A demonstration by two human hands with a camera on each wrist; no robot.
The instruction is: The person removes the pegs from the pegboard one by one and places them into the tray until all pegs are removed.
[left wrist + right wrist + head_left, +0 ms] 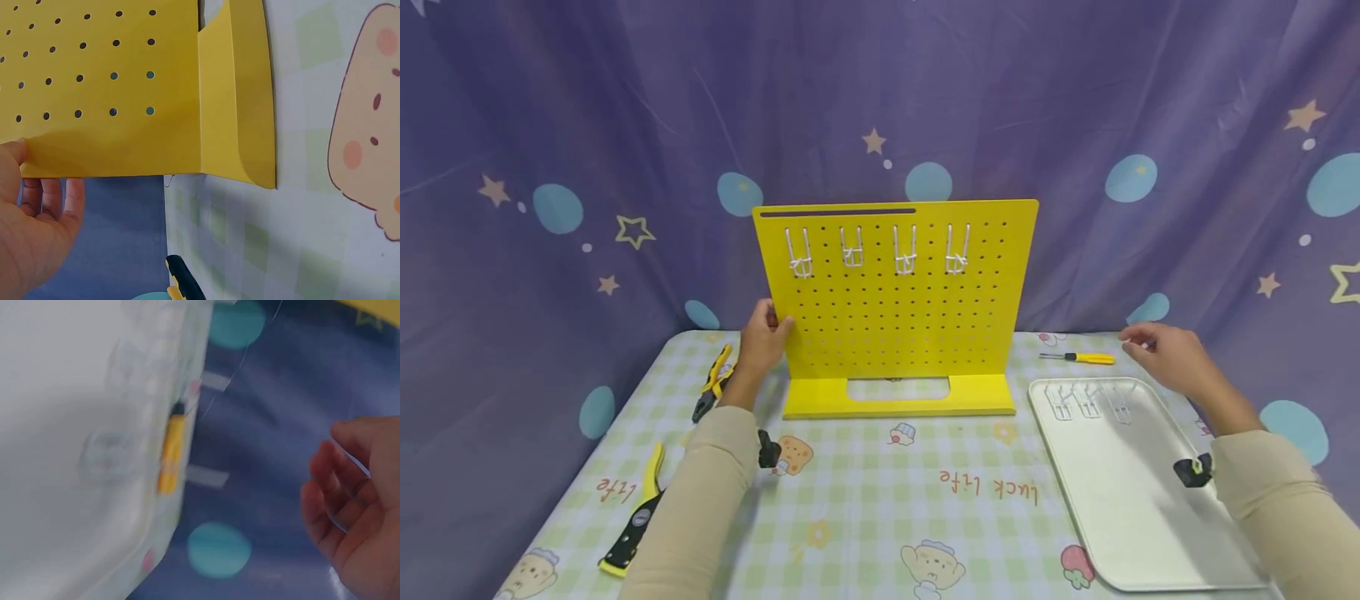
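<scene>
Four wire hooks [956, 262] hang on the yellow pegboard [887, 325], far centre; three loose hooks [1089, 408], apparently outstanding, lie in the tray [1120, 525], right; your left hand [763, 340] grips the pegboard's left edge; your right hand [1176, 360], relaxed, holds nothing

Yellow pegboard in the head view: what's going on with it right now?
A person's left hand grips the left edge of the yellow pegboard, thumb on the front face and fingers behind. Four white hooks hang in a row near its top. The right hand, with nothing visible in it, is near the handle end of the screwdriver, by the far end of the white tray, where more hooks lie.
</scene>
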